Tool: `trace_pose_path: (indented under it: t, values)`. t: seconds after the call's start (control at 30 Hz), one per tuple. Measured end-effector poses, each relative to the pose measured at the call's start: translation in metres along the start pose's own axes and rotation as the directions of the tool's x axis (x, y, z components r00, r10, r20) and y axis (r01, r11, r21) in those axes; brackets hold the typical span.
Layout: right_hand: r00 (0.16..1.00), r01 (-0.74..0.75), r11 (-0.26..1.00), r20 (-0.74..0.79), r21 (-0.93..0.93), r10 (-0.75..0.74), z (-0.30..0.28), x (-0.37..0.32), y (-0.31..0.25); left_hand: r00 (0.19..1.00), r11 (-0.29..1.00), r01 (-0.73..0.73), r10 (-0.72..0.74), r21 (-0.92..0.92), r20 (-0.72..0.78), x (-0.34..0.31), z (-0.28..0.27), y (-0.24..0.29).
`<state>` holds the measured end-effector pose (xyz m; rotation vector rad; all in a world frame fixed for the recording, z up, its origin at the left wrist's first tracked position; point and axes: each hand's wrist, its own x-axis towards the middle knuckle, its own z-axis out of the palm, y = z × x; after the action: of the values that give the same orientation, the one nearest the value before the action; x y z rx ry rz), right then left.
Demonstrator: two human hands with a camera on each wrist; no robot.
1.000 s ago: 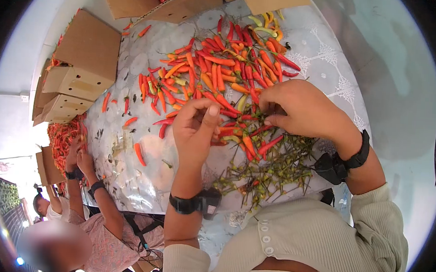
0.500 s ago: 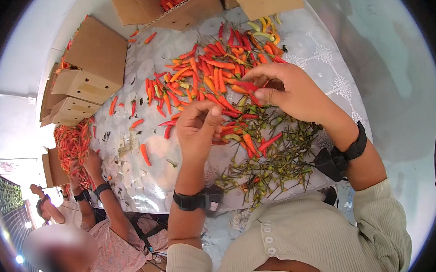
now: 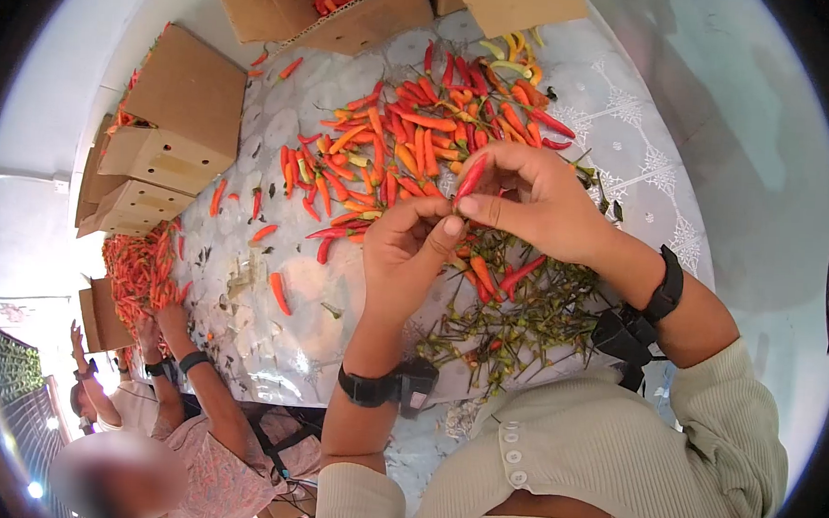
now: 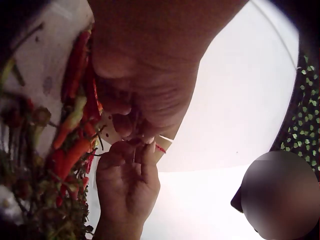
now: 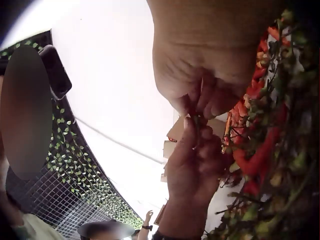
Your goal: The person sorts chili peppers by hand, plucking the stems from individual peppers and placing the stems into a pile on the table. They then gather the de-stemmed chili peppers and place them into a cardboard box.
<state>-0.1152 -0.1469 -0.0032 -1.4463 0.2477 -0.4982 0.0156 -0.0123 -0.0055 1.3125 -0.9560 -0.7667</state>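
- Red chili (image 3: 472,179), one, held up above the worktop (image 3: 302,342), over the near side of the heap.
- Hands, two, together: right hand (image 3: 549,199) pinches the chili's body, left hand (image 3: 401,263) pinches its stem end; fingers partly hide the stem.
- Wrist straps, one per arm: left strap (image 3: 370,386), right strap (image 3: 668,282), each with a dark block.
- Green stem pile (image 3: 523,335) at the near edge, below the hands; too many to count; a few red chilies lie at its far side.
- Chili heap (image 3: 428,133), red and orange, just beyond the hands; uncountable, partly blocked by hands.
- Lone orange-red chili (image 3: 280,293), left of the left hand, one; one stem bit (image 3: 332,309) near it.
- Yellow chilies (image 3: 515,49), several, far end of heap.
- Two other people at left: nearer person (image 3: 221,465), farther person (image 3: 135,406); nearer one's hands at a big red chili mass (image 3: 137,273).
- Side boxes (image 3: 171,157), cardboard, stacked, count unclear; red chilies show past the flaps.
- Far box (image 3: 371,22), one, open, red chilies inside; another cardboard piece (image 3: 522,4) beside it, contents hidden.
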Motion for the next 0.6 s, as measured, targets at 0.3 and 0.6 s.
trace_pose_path:
  t: [0.3,0.6]
  values:
    - [0.997,0.015,0.997,-0.079,-0.077,-0.021,0.008,-0.006,-0.002,0.999,0.995,-0.046,0.049,0.092,-0.025,0.0,0.003,-0.003]
    - [1.0,-0.005,1.0,-0.001,-0.024,0.005,0.007,-0.004,0.006,0.981,0.898,-0.189,0.187,0.397,0.045,0.003,-0.002,-0.005]
